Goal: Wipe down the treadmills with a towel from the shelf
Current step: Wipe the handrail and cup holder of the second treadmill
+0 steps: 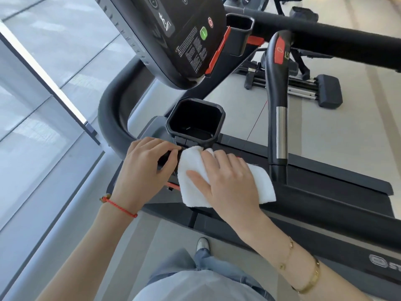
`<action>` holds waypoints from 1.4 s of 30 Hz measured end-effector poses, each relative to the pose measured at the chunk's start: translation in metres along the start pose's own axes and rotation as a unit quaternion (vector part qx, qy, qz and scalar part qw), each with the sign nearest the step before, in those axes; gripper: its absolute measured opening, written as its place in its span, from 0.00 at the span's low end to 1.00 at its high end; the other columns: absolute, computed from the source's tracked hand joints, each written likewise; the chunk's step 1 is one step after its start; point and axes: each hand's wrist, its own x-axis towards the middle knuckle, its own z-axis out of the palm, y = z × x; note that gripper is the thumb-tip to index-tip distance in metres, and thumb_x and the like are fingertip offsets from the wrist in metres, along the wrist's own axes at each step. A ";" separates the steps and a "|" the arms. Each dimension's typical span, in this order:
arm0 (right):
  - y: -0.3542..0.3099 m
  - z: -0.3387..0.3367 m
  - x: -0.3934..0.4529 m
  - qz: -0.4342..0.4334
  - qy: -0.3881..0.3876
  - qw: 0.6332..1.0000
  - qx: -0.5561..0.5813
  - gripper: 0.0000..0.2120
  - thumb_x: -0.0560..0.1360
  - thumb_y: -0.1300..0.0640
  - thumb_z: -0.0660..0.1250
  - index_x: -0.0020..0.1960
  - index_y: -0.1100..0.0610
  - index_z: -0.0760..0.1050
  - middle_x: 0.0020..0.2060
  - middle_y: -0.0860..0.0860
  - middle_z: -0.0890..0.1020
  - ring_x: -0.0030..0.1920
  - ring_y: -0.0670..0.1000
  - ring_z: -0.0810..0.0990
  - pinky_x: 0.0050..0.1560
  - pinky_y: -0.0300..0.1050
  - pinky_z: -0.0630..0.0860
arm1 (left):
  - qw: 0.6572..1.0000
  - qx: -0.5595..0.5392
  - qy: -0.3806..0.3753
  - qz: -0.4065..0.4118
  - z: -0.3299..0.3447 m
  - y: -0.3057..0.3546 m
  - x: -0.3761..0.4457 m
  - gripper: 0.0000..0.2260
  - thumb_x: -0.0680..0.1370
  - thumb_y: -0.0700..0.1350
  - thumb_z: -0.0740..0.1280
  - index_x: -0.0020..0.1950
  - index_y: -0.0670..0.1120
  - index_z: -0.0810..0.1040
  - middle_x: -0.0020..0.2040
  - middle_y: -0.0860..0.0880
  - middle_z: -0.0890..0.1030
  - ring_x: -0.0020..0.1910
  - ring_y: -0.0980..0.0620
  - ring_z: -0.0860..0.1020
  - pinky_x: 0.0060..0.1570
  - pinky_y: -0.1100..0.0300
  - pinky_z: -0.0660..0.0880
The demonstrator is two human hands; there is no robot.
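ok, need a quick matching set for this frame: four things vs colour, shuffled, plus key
Things:
1. towel
2. start button on the console
3. cord bracelet on the left wrist
4. cup holder

Colours:
A. black
B. red
C. white
D. green

Pairs: 1-C, 2-D, 3-B, 4-A
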 end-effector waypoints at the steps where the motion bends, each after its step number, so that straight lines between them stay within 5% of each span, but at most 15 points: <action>1: 0.005 -0.002 -0.001 -0.007 -0.010 1.000 0.008 0.25 0.82 0.39 0.51 0.55 0.57 0.77 0.39 0.52 0.76 0.38 0.54 0.74 0.41 0.49 0.73 | 1.000 -0.002 -0.001 -0.003 -0.001 0.000 0.002 0.07 0.80 0.45 0.65 0.52 0.48 0.84 0.46 0.53 0.83 0.50 0.50 0.79 0.59 0.47 0.73; 5: 0.028 -0.012 -0.005 0.015 -0.043 0.997 0.065 0.22 0.82 0.41 0.51 0.52 0.55 0.77 0.39 0.50 0.78 0.37 0.54 0.75 0.40 0.47 0.73 | 0.999 -0.036 0.025 -0.024 -0.004 -0.002 0.015 0.06 0.81 0.45 0.64 0.49 0.47 0.81 0.45 0.53 0.82 0.47 0.54 0.78 0.52 0.52 0.78; 9: 0.044 -0.021 0.002 0.140 -0.079 0.972 0.174 0.20 0.78 0.36 0.49 0.51 0.48 0.73 0.39 0.44 0.78 0.38 0.47 0.72 0.39 0.43 0.64 | 0.997 -0.052 0.035 -0.041 -0.008 -0.013 0.038 0.05 0.81 0.45 0.64 0.50 0.48 0.79 0.45 0.53 0.80 0.46 0.53 0.78 0.47 0.50 0.78; 13: 0.054 -0.020 0.026 0.219 -0.009 0.956 0.193 0.16 0.79 0.36 0.49 0.46 0.44 0.68 0.34 0.42 0.74 0.37 0.40 0.73 0.35 0.38 0.63 | 0.996 -0.074 0.031 -0.040 -0.009 -0.026 0.066 0.06 0.80 0.44 0.64 0.54 0.47 0.79 0.47 0.52 0.81 0.48 0.52 0.79 0.48 0.49 0.78; 17: 0.056 -0.013 0.066 0.296 0.011 0.933 0.203 0.20 0.81 0.38 0.50 0.48 0.51 0.72 0.34 0.44 0.75 0.37 0.45 0.74 0.37 0.47 0.67 | 0.997 -0.068 -0.005 -0.037 -0.007 -0.040 0.087 0.11 0.80 0.46 0.63 0.61 0.49 0.79 0.52 0.53 0.82 0.52 0.53 0.80 0.51 0.55 0.78; 22: 0.038 0.000 0.081 0.343 -0.128 0.898 0.243 0.24 0.79 0.37 0.49 0.58 0.50 0.76 0.39 0.44 0.77 0.43 0.49 0.75 0.43 0.47 0.70 | 0.994 -0.070 -0.080 -0.026 -0.003 -0.057 0.105 0.15 0.81 0.50 0.61 0.65 0.49 0.79 0.57 0.53 0.82 0.54 0.50 0.80 0.52 0.56 0.76; 25: 0.034 -0.004 0.066 0.375 -0.199 0.867 0.261 0.21 0.77 0.34 0.51 0.45 0.46 0.75 0.39 0.45 0.81 0.43 0.47 0.78 0.43 0.44 0.73 | 0.989 -0.090 -0.116 -0.015 -0.002 -0.064 0.107 0.16 0.81 0.51 0.60 0.66 0.49 0.78 0.56 0.52 0.82 0.54 0.49 0.80 0.55 0.50 0.77; 29: 0.029 -0.010 0.064 0.390 -0.228 0.848 0.279 0.18 0.78 0.36 0.54 0.40 0.46 0.74 0.37 0.45 0.81 0.41 0.45 0.78 0.39 0.41 0.71 | 0.983 -0.127 -0.131 -0.006 0.001 -0.066 0.106 0.15 0.82 0.49 0.61 0.67 0.47 0.77 0.54 0.52 0.82 0.51 0.48 0.81 0.52 0.48 0.78; 35: 0.027 0.018 0.107 0.380 -0.187 0.877 0.229 0.19 0.79 0.39 0.53 0.53 0.54 0.71 0.39 0.47 0.78 0.41 0.49 0.77 0.39 0.45 0.69 | 0.979 -0.141 -0.150 -0.002 0.001 -0.066 0.106 0.16 0.82 0.47 0.61 0.68 0.44 0.76 0.53 0.49 0.82 0.50 0.47 0.81 0.50 0.46 0.79; 42: 0.048 0.016 0.100 0.319 -0.200 0.879 0.293 0.17 0.80 0.40 0.55 0.65 0.45 0.67 0.45 0.40 0.77 0.43 0.41 0.76 0.37 0.41 0.69 | 0.978 -0.145 -0.149 -0.007 -0.001 -0.065 0.106 0.18 0.81 0.51 0.60 0.69 0.47 0.76 0.54 0.52 0.82 0.50 0.52 0.81 0.50 0.49 0.79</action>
